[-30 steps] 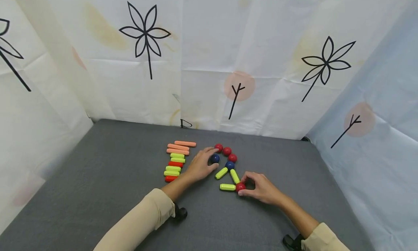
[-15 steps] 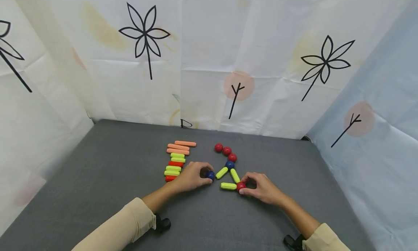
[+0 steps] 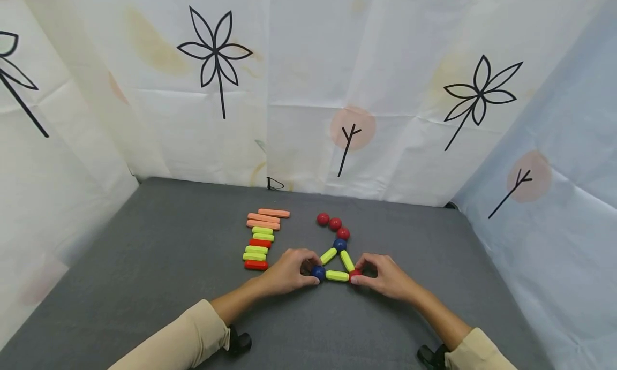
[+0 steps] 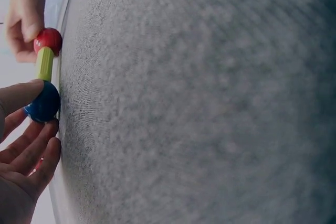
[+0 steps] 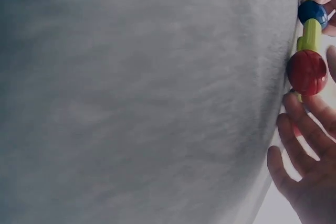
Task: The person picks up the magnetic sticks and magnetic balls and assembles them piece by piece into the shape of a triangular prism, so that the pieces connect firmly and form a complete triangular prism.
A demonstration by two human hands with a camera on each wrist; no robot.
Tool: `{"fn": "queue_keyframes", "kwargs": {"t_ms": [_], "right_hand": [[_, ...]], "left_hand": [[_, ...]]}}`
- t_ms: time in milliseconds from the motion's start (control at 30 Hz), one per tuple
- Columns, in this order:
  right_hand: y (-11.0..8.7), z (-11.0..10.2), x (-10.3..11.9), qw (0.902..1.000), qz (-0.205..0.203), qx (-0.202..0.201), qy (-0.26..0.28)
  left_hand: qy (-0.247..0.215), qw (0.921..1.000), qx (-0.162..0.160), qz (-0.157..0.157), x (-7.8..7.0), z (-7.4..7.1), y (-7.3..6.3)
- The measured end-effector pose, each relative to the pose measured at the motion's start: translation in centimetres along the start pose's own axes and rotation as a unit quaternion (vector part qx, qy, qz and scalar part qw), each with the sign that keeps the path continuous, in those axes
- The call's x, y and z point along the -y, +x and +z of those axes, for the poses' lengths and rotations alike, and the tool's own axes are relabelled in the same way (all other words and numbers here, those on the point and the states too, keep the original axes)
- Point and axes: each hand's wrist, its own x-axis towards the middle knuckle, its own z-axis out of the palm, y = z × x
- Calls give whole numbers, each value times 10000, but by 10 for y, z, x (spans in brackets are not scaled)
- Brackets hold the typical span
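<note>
My left hand (image 3: 289,271) pinches a blue ball (image 3: 318,273) between thumb and fingers, at the left end of a yellow-green rod (image 3: 337,276). At that rod's other end, my right hand (image 3: 385,278) holds a red ball (image 5: 307,73), partly covered by the fingers in the head view. Two more yellow-green rods, a left one (image 3: 329,256) and a right one (image 3: 347,261), slope up to a second blue ball (image 3: 339,244). Together the rods and balls outline a triangle on the grey surface. In the left wrist view the blue ball (image 4: 44,102) sits against the rod.
Three loose red balls (image 3: 335,224) curve away behind the triangle's top. Left of it lies a column of rods: orange ones (image 3: 263,218) at the back, then yellow-green (image 3: 256,249) and red ones (image 3: 256,264). A patterned white cloth (image 3: 308,91) hangs behind the grey table (image 3: 168,241).
My left hand has taken the loose blue ball from beside the red balls and drawn it nearer, to the bottom rod's left end. The right hand stays at the red ball.
</note>
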Motion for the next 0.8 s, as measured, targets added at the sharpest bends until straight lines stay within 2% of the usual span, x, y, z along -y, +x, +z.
{"fn": "queue_keyframes", "kwargs": {"t_ms": [167,233,533,800], "right_hand": [[20,1,4,9990,77,-433,-78],[29,1,6,9985,230,-455,-183],[58,4,16,9923,753,-55,-979],[61,7,14,9945,633,105,-825]], "left_hand": [[10,10000,-28,82,1,0,-1],[-1,9999,-67,79,1,1,-1],[-234,9995,-222,-39,2,2,-3],[-316,9992,-192,-121,3,-1,-5]]}}
